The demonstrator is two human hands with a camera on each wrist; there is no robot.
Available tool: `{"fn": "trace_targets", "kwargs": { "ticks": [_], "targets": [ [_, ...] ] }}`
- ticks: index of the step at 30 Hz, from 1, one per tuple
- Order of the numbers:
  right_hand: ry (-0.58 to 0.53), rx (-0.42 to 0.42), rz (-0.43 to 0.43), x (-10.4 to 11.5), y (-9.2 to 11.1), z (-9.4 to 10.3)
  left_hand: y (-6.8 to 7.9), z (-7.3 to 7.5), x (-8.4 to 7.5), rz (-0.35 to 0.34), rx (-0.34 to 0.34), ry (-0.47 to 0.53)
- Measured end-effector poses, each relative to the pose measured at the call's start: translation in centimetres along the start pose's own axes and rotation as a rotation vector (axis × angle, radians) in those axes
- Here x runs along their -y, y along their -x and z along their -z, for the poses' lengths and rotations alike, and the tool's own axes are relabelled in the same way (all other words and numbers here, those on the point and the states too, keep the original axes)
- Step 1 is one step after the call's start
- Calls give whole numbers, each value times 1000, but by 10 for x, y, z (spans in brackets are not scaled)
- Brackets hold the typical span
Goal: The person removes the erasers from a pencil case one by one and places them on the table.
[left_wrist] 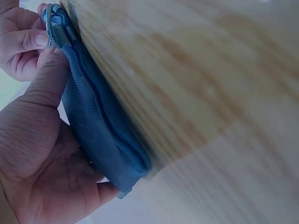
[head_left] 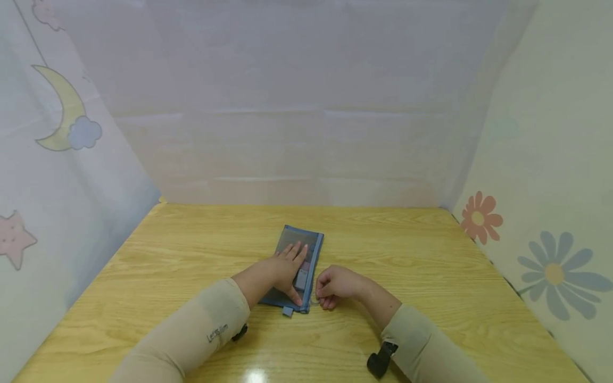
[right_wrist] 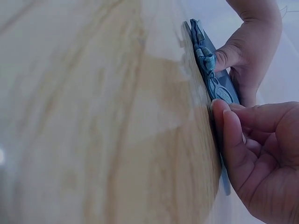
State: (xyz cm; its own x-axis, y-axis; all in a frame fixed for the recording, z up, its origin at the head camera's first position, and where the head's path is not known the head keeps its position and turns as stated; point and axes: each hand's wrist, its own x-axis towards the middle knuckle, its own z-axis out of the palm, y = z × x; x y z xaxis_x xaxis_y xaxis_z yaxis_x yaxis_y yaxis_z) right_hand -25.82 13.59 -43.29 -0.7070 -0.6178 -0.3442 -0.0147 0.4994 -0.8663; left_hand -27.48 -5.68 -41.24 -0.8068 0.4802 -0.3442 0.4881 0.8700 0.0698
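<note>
A flat blue-edged mesh zip pouch (head_left: 293,234) lies on the table with a zipper along its right side. My left hand (head_left: 284,270) rests spread on top of it, thumb near the lower right corner. Through the mesh a small pale boxy item (head_left: 301,279) shows, partly covered by that hand. Beside the same corner my right hand (head_left: 335,287) pinches a thin loop of cord (head_left: 313,302) at the zipper's end. In the right wrist view, the thumb and index finger meet close to the blue looped cord (right_wrist: 224,95); the pinched end is hidden by the fingertips.
The pouch lies near the middle of a wood-grain table (head_left: 210,234). A short blue fabric tab (head_left: 287,311) sticks out from its near edge. Pale paper-like walls (head_left: 287,149) stand behind and at both sides, with printed flowers (head_left: 554,274) on the right.
</note>
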Motion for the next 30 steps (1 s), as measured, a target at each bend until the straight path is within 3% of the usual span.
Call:
{"fn": "trace_targets", "kwargs": {
  "ticks": [10, 30],
  "targets": [
    [1, -61, -44, 1, -3, 0, -2, 2, 1, -10, 9, -17],
    [60, -138, -33, 2, -5, -2, -1, 1, 2, 1, 1, -13]
  ]
}}
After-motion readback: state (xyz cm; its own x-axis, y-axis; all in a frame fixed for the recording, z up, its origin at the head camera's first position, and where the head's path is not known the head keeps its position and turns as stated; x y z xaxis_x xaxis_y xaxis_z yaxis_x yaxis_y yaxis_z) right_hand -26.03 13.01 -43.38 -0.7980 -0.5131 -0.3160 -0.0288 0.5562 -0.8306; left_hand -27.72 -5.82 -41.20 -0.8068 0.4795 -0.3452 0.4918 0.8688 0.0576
